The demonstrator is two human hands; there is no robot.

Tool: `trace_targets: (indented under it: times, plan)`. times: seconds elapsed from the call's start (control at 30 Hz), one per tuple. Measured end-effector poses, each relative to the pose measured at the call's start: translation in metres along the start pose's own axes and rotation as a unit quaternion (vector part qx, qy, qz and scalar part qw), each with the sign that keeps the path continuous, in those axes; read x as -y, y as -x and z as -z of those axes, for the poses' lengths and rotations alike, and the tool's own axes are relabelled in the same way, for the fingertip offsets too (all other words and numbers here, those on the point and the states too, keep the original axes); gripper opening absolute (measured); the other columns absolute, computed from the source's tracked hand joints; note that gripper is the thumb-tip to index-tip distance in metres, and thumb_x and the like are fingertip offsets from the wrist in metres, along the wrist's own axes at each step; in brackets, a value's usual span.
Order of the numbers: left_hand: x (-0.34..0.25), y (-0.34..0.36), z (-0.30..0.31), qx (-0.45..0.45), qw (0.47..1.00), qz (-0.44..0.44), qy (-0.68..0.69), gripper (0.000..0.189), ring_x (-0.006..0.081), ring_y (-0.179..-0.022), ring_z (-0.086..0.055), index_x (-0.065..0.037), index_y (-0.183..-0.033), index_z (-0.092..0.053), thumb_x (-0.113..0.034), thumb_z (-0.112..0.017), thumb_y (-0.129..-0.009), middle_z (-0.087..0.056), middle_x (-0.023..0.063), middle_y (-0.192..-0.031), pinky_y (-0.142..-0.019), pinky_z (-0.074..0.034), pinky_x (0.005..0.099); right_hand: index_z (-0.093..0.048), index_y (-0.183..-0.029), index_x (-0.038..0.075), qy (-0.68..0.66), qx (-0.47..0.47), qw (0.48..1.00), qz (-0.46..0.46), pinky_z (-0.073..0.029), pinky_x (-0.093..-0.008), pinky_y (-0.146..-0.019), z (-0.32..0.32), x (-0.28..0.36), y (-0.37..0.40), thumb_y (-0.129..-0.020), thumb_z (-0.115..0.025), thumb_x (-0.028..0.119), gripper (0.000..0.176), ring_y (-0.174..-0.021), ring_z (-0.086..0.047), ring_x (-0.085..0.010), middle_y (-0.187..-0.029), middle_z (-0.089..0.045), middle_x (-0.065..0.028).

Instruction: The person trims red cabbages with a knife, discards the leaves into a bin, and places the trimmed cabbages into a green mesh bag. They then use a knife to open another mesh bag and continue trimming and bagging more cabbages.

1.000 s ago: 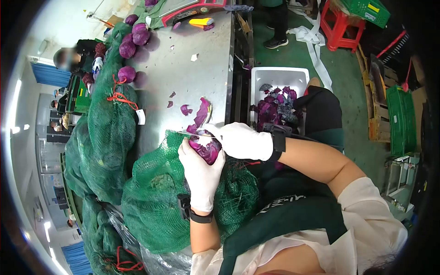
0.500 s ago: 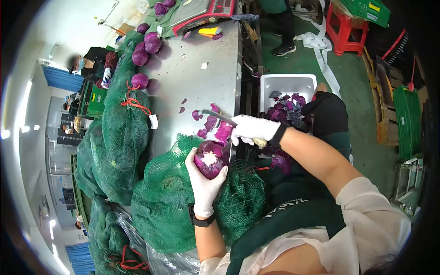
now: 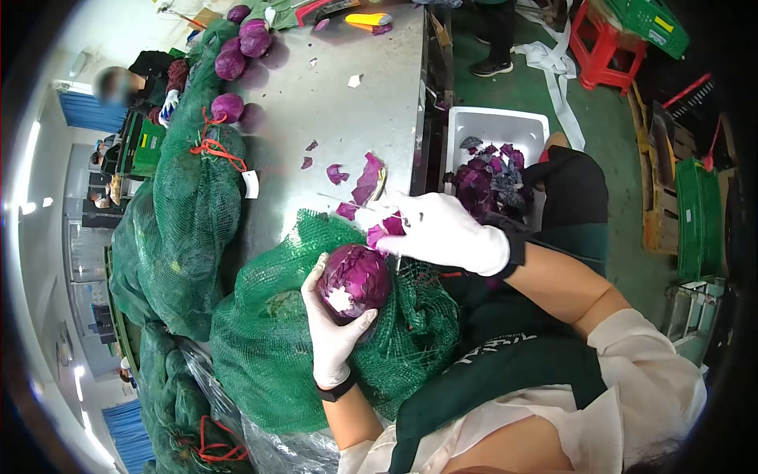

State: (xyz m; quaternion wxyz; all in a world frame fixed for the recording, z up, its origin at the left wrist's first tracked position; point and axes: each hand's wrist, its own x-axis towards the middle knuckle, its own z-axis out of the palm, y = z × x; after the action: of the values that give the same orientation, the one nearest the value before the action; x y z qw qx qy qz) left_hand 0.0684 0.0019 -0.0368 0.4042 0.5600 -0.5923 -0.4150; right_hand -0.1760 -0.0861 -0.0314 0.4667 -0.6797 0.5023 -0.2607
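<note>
My left hand (image 3: 335, 332), in a white glove, cups a red cabbage (image 3: 354, 278) from the left and below. The pale cut stem faces down-left. My right hand (image 3: 446, 229), also gloved, is closed round a knife (image 3: 341, 199), whose thin blade points left over the metal table; its handle is hidden in the fingers. A purple outer leaf (image 3: 387, 231) lies against the right fingertips, just above the cabbage. Torn leaf pieces (image 3: 367, 180) lie on the table beyond the blade. Under the cabbage bulges a green mesh sack (image 3: 268, 355).
A white bin (image 3: 499, 118) with purple leaves stands to the right. Several whole cabbages (image 3: 227, 107) line the table's left edge, beside full mesh sacks (image 3: 193, 213). A yellow-handled tool (image 3: 368, 19) lies at the far end. Another person's gloved hand (image 3: 170, 107) shows at left.
The cabbage has turned in my left hand, its cut stem now lower, and shifted slightly left. My right hand has rolled over, back upward, and moved closer to the cabbage.
</note>
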Motion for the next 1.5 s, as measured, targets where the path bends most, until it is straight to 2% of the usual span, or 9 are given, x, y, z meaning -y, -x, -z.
trace_targets:
  times: [0.23,0.5,0.8,1.0,1.17,1.27,1.33,1.4,1.5]
  plan:
    - [-0.009,0.005,0.006,0.022,0.996,0.045,0.079,0.113,0.0292,-0.141,-0.038,-0.003,-0.149,-0.030,-0.021,-0.095,-0.060,-0.034,0.0161,-0.155,-0.119,-0.031,0.0432,-0.068,-0.111,0.010,-0.114,0.039,0.982,0.145,-0.053,-0.0349,-0.072,-0.018,-0.015,-0.003,-0.087,-0.071,0.030,0.031,-0.078,-0.065,-0.0233,-0.090,-0.062,-0.0076]
    - [-0.012,-0.004,0.008,0.139,0.988,0.025,0.056,0.112,0.0271,-0.143,-0.035,0.000,-0.154,-0.025,-0.011,-0.092,-0.065,-0.032,0.0177,-0.156,-0.119,-0.030,0.0415,-0.069,-0.118,0.009,0.005,0.132,0.937,0.322,-0.051,-0.0396,-0.076,-0.011,-0.015,-0.026,-0.088,-0.070,0.029,0.037,-0.083,-0.064,-0.0293,-0.093,-0.068,-0.0100]
    - [-0.007,-0.011,-0.016,0.031,0.999,-0.021,-0.030,0.102,0.0273,-0.129,-0.050,0.001,-0.145,-0.036,-0.024,-0.095,-0.065,-0.047,0.0168,-0.141,-0.111,-0.041,0.0401,-0.066,-0.124,0.012,0.067,0.122,0.898,0.418,-0.048,-0.0402,-0.070,-0.008,-0.031,-0.044,-0.091,-0.066,0.029,0.037,-0.081,-0.057,-0.0301,-0.089,-0.054,-0.0122]
    - [-0.013,-0.013,-0.018,0.060,0.995,-0.031,-0.071,0.097,0.0275,-0.128,-0.051,0.001,-0.144,-0.038,-0.023,-0.093,-0.067,-0.048,0.0159,-0.140,-0.110,-0.042,0.0401,-0.062,-0.084,0.009,0.126,0.046,0.876,0.464,-0.046,-0.0376,-0.050,-0.025,-0.034,-0.036,-0.094,-0.059,0.021,0.016,-0.054,-0.057,-0.0258,-0.060,-0.058,-0.0046]
    - [-0.012,-0.012,-0.015,0.047,0.994,-0.036,-0.088,0.099,0.0277,-0.128,-0.051,0.001,-0.144,-0.038,-0.027,-0.093,-0.067,-0.048,0.0165,-0.141,-0.111,-0.041,0.0415,-0.062,-0.082,0.009,0.139,-0.077,0.832,0.531,-0.047,-0.0423,-0.054,-0.032,-0.033,-0.043,-0.087,-0.063,0.024,0.016,-0.057,-0.059,-0.0291,-0.068,-0.062,-0.0076]
    - [-0.008,-0.013,-0.014,0.042,0.997,-0.009,-0.058,0.103,0.0269,-0.131,-0.049,0.001,-0.144,-0.039,-0.029,-0.095,-0.063,-0.049,0.0164,-0.142,-0.114,-0.037,0.0413,-0.066,-0.106,0.005,0.199,0.068,0.884,0.418,-0.053,-0.0407,-0.081,-0.025,-0.029,-0.042,-0.078,-0.073,0.021,0.033,-0.091,-0.064,-0.0277,-0.094,-0.065,-0.0123]
    - [-0.017,-0.013,-0.017,0.046,0.997,-0.012,-0.054,0.104,0.0275,-0.132,-0.048,0.000,-0.143,-0.040,-0.031,-0.096,-0.061,-0.049,0.0164,-0.142,-0.114,-0.036,0.0414,-0.064,-0.084,0.009,0.040,-0.045,0.915,0.399,-0.050,-0.0409,-0.057,-0.023,-0.031,-0.051,-0.083,-0.064,0.019,0.010,-0.061,-0.063,-0.0300,-0.070,-0.064,-0.0087]
    - [-0.014,-0.007,-0.015,0.074,0.983,-0.080,-0.150,0.100,0.0298,-0.131,-0.049,-0.001,-0.140,-0.040,-0.030,-0.096,-0.062,-0.049,0.0187,-0.141,-0.115,-0.035,0.0410,-0.064,-0.077,0.008,-0.120,-0.033,0.969,0.214,-0.050,-0.0359,-0.057,-0.011,-0.052,-0.064,-0.081,-0.063,0.020,0.013,-0.062,-0.064,-0.0283,-0.069,-0.064,-0.0109]
    - [-0.004,0.006,-0.010,0.034,0.994,-0.063,-0.087,0.103,0.0292,-0.134,-0.046,-0.001,-0.141,-0.039,-0.028,-0.097,-0.060,-0.045,0.0171,-0.144,-0.116,-0.034,0.0408,-0.066,-0.079,0.007,-0.025,-0.169,0.978,0.118,-0.050,-0.0362,-0.058,0.001,-0.090,-0.067,-0.085,-0.062,0.020,0.015,-0.064,-0.065,-0.0295,-0.070,-0.065,-0.0117]
